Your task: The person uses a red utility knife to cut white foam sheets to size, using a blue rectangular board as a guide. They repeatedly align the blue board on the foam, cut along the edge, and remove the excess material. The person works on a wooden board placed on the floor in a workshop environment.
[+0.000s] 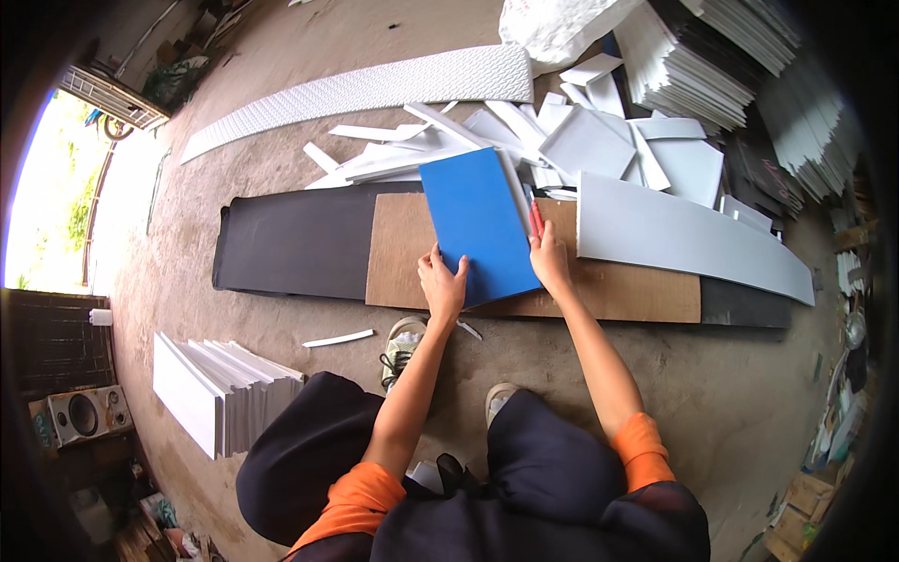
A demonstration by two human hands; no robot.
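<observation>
A blue rectangular board (478,220) lies tilted over a brown wooden board (637,288), with the edge of a white sheet showing along its right side. My left hand (443,283) grips the blue board by its lower left edge, thumb on the blue face. At the right edge, my right hand (550,258) is closed around a slim red utility knife (536,217), its tip pointing away from me. That hand also rests against the blue board's side. Right of it, a large white foam sheet (684,234) lies across the wooden board.
White offcuts (585,140) are heaped beyond the boards. A black sheet (295,242) extends left under the wood. A textured white strip (365,89) lies farther back. Cut white sheets (220,389) stand at near left; taller stacks (688,75) stand at far right.
</observation>
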